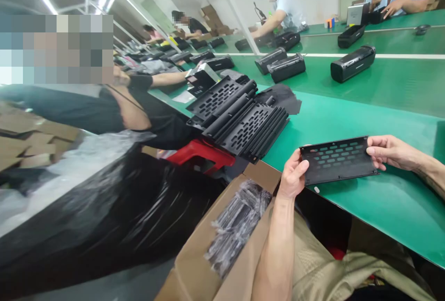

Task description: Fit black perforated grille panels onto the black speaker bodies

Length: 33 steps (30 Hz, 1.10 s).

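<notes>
A black slotted plastic panel [342, 171] is held between my two hands above the front edge of the green bench. My left hand [292, 173] pinches its left end, thumb on the near face. At the opposite end, my right hand [385, 152] grips the right edge between thumb and fingers. Green bench surface shows through the rows of slots. Just below the panel's lower left corner lies a small white piece [316, 190]. Left of my hands, similar black slotted panels [248, 127] are stacked at the bench edge.
An open cardboard box [194, 241] with plastic-wrapped parts stands beside my left forearm. A red stool [198, 153] and black plastic sheeting [139, 217] are farther left. Black speaker-like housings [352, 63] sit along the green bench [399, 102]. Several people work around it.
</notes>
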Each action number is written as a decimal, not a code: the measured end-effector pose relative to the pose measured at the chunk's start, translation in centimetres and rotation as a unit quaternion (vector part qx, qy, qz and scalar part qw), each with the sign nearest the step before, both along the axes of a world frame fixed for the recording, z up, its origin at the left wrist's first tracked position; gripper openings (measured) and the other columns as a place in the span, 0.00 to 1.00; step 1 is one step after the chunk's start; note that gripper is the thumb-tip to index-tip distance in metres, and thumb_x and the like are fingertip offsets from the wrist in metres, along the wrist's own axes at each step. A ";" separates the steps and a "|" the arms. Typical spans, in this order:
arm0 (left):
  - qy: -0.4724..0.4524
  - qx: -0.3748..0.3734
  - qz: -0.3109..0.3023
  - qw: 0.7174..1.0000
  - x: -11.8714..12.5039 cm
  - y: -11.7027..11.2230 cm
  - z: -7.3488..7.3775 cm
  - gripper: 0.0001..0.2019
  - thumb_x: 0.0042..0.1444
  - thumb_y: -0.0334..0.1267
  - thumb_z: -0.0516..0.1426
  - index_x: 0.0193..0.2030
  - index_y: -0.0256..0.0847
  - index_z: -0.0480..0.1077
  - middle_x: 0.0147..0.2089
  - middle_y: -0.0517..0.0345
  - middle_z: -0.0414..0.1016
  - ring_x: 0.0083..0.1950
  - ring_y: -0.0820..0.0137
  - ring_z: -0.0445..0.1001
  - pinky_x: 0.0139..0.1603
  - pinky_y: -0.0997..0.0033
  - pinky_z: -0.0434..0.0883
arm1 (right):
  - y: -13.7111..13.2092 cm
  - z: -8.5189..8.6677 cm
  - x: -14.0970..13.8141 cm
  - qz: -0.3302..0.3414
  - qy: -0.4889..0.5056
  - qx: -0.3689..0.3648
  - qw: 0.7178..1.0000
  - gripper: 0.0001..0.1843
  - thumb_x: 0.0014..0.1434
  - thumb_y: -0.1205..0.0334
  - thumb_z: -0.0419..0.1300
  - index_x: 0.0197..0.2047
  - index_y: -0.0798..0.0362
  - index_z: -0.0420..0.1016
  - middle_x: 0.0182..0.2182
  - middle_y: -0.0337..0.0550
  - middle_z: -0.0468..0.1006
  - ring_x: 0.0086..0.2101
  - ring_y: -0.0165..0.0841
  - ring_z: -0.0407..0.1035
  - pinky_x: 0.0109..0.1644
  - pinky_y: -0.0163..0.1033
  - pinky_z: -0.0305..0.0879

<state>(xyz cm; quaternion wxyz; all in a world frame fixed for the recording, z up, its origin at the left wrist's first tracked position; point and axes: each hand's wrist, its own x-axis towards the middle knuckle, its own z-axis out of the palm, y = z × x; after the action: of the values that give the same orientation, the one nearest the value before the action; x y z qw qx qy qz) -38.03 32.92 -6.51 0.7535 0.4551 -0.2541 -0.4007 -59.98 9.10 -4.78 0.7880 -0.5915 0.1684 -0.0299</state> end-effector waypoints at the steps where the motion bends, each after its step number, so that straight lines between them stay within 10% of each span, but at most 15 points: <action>1: 0.006 0.001 -0.004 1.000 0.0 0.0 0.1 0.26 0.50 0.49 0.72 0.54 0.41 0.78 0.52 0.47 0.84 0.59 0.50 0.80 0.64 0.49 0.74 | 0.0 0.0 0.0 0.005 0.004 -0.003 1.000 0.24 0.56 0.46 0.77 0.34 0.54 0.70 0.21 0.41 0.79 0.20 0.28 0.72 0.22 0.28 0.63; 12: 0.049 -0.095 -0.039 0.994 -1.2 -0.2 -0.1 0.52 0.34 0.77 0.68 0.59 0.42 0.76 0.60 0.39 0.79 0.68 0.38 0.72 0.68 0.37 0.68 | 1.3 -1.1 1.2 -0.006 -0.032 0.083 0.996 0.25 0.55 0.46 0.77 0.32 0.54 0.70 0.18 0.38 0.75 0.15 0.25 0.65 0.18 0.27 0.56; 18: 0.033 -0.121 -0.059 0.990 -4.4 -1.6 -1.4 0.44 0.42 0.57 0.76 0.67 0.50 0.72 0.65 0.44 0.77 0.73 0.43 0.66 0.75 0.39 0.60 | 2.4 -1.5 1.8 -0.001 -0.045 0.116 0.992 0.26 0.53 0.45 0.78 0.32 0.53 0.69 0.17 0.34 0.73 0.14 0.23 0.63 0.16 0.26 0.54; 26: 0.114 -0.180 -0.035 0.976 -5.4 -3.1 -4.6 0.42 0.42 0.60 0.74 0.65 0.55 0.73 0.64 0.48 0.78 0.74 0.41 0.64 0.75 0.38 0.61 | -0.1 1.0 0.7 0.083 0.011 0.051 0.995 0.29 0.56 0.37 0.74 0.42 0.54 0.72 0.29 0.44 0.80 0.22 0.31 0.75 0.20 0.30 0.67; 33: 0.193 -0.161 -0.087 0.964 -5.1 -1.4 -5.4 0.42 0.45 0.63 0.71 0.68 0.63 0.71 0.68 0.54 0.76 0.77 0.42 0.61 0.76 0.36 0.59 | -11.4 7.2 11.0 -0.268 0.095 -0.235 0.929 0.35 0.47 0.42 0.79 0.48 0.52 0.70 0.35 0.41 0.76 0.26 0.30 0.74 0.22 0.30 0.70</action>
<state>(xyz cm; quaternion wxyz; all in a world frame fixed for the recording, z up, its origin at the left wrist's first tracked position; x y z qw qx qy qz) -43.16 31.51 -11.96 0.8136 0.2180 -0.2034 -0.4992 -48.96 -2.27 2.39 0.5693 -0.6926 0.3828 -0.2228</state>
